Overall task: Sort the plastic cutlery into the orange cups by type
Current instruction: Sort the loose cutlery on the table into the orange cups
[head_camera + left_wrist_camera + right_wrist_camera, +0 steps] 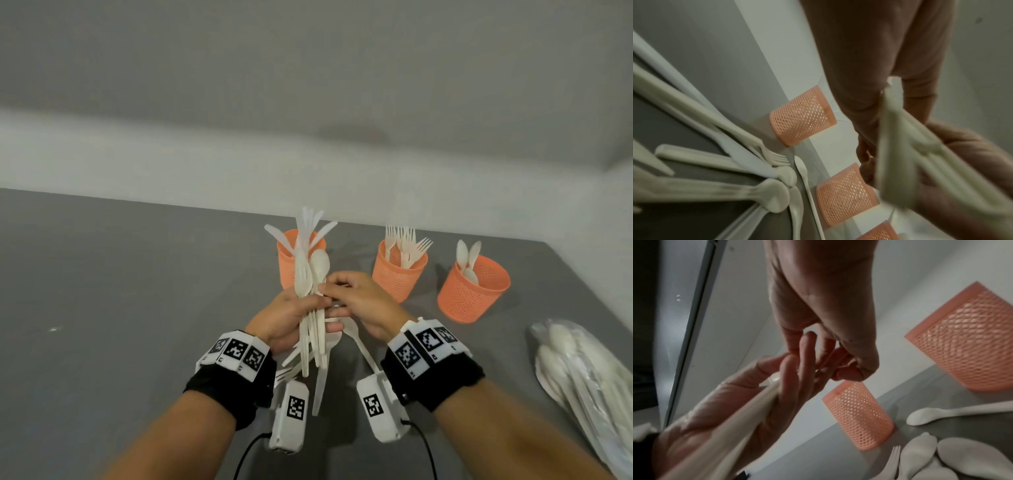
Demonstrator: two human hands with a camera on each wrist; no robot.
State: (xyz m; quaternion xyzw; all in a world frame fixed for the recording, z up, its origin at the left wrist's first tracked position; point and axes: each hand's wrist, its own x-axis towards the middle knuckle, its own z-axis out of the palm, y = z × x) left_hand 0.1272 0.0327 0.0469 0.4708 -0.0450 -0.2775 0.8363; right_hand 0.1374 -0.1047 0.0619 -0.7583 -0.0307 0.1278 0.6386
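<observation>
1. While my left hand (291,318) grips the cutlery bundle (310,308) upright above the tabletop (120,291), my right hand (359,303) pinches one piece in it.
2. Three orange cups (399,274) stand behind, near the bundle.

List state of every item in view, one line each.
left hand: grips bundle of cutlery
right hand: pinches at bundle
bundle of cutlery: upright, held above table
left cup: upright, holds knives
middle cup: upright, holds forks
right cup: upright, holds spoons
loose cutlery: lying on table
plastic bag: lying on table
</observation>
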